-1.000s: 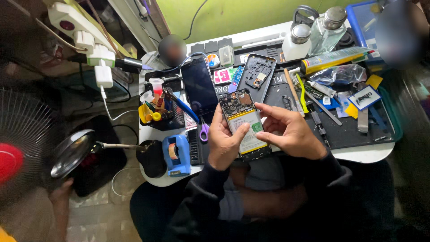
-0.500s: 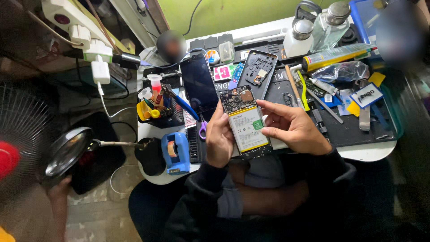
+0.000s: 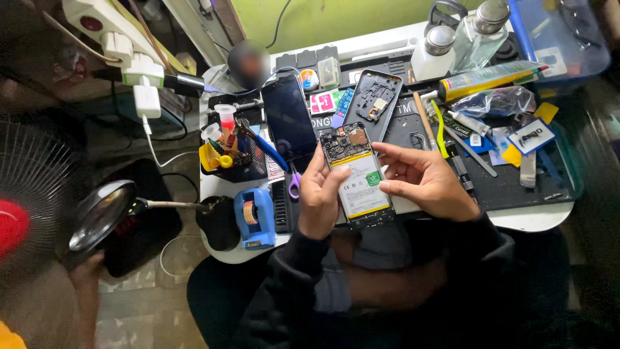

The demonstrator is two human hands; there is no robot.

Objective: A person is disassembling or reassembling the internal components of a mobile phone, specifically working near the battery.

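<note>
Cluttered white repair bench (image 3: 536, 216), I've got the opened phone (image 3: 356, 178) gripped above its near edge, left hand (image 3: 321, 200) clamping the side, right hand (image 3: 423, 181) pinching the other, phone now rotated upright versus a second ago, battery (image 3: 361, 187) facing me.

The person wears a dark, near-black long-sleeved top, its loose sleeves creased and bunched at the wrists, above the bare left hand (image 3: 321, 197) and right hand (image 3: 423, 184).

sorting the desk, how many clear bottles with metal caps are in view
2: one bottle at the table's back edge, another bottle just right of it. More may be hidden among the clutter.
</note>
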